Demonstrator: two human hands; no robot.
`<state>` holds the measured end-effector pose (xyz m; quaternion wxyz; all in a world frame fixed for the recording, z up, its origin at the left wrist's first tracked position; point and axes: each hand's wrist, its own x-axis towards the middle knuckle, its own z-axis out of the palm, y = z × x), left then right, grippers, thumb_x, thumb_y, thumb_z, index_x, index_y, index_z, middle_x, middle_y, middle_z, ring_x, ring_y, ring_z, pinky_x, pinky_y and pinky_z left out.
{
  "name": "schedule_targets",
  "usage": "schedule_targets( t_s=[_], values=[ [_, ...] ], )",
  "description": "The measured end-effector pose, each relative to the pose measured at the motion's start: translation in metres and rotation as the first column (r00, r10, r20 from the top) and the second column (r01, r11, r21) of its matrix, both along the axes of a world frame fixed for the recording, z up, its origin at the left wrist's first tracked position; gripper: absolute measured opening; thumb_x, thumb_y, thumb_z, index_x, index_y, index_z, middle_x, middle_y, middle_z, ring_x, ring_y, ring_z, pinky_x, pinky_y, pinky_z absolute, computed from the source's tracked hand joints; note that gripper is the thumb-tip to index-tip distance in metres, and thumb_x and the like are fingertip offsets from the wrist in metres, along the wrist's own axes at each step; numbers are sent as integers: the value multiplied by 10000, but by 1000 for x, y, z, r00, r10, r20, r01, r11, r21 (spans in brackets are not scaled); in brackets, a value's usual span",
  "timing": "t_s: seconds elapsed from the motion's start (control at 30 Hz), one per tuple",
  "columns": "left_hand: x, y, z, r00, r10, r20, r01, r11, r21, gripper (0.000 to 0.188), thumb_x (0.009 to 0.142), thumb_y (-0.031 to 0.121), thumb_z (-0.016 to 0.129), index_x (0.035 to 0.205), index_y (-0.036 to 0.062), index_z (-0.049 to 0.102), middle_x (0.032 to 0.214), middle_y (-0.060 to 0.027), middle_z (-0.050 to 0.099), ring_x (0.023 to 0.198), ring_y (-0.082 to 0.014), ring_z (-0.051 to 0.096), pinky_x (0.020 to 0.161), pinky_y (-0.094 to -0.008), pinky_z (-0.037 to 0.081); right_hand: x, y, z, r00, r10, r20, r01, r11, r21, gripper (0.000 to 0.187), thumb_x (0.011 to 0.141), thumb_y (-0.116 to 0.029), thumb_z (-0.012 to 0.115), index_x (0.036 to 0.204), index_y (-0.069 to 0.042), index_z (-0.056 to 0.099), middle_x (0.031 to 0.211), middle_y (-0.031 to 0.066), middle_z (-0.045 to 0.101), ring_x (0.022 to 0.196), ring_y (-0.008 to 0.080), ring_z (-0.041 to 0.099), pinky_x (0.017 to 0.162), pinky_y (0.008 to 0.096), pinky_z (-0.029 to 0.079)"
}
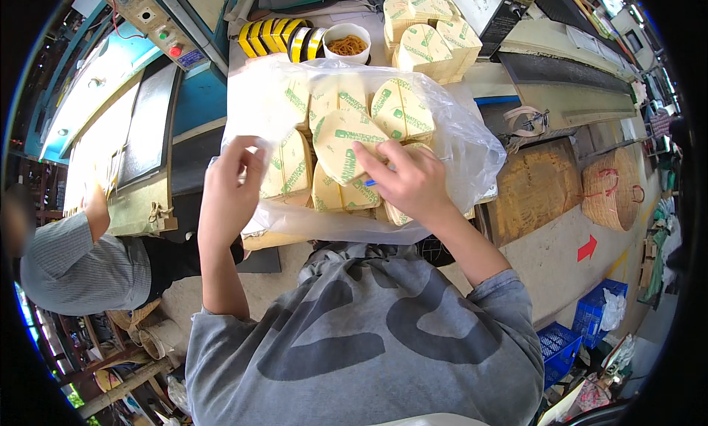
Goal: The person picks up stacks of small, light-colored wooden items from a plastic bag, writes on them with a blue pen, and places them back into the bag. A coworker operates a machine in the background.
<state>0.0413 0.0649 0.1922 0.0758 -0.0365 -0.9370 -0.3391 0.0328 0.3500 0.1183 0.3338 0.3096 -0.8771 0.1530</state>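
Observation:
A clear plastic bag [472,157] lies spread on the table in front of me. Inside its opening sit several bundles of cream rounded pads with green print [402,109], some bound with rubber bands. One pad stack [343,142] lies on top of the others, tilted. My left hand [234,179] has its fingers curled in a pinch at the bag's raised left edge. My right hand [405,177] rests over the top stack, its index finger touching the stack's face. A thin blue thing [370,182], perhaps a pen, pokes out beneath its fingers.
Behind the bag stand yellow-and-black tape rolls [274,39], a white bowl of rubber bands [346,44] and more pad stacks [435,46]. Machines flank the table. At left another person's arm [92,212] reaches to a machine. A wicker basket [611,190] and blue crates [560,351] are at right.

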Motion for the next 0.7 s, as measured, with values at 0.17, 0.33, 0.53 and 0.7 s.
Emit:
schedule_targets(
  t_s=[0.17,0.33,0.53,0.7],
  values=[
    [11,24,2,761,177,-624,-251,967,-32,175,986,78,652,1120,-14,586,1005,-101,572,878,-185,481,743,-316,404,-1,-12,1,999,25,-34,-24,999,27,587,669,-146,776,1256,-173,771,877,-34,588,640,106,604,558,273,499],
    [33,46,-27,996,-88,-14,57,512,857,575,1068,362,554,1492,14,380,1257,-156,570,1041,-245,599,901,-337,502,13,-4,26,982,156,-110,-174,968,-182,592,696,-162,795,1287,-149,764,897,3,622,600,116,585,516,274,479],
    [26,79,-46,905,-425,-34,-85,-258,963,893,980,651,475,1675,186,161,1398,-232,546,1244,-337,596,1107,-486,495,22,-17,42,919,334,211,-332,942,-46,486,815,-296,806,1273,-151,737,992,8,631,655,142,641,555,283,529],
    [15,54,-80,997,-30,-67,68,50,996,1064,858,335,733,1677,232,60,1290,-198,559,1189,-317,608,1046,-487,519,-43,-18,88,830,369,419,-324,929,-177,333,874,-249,818,1185,-145,762,1069,27,666,825,187,714,671,325,583]
  ],
)
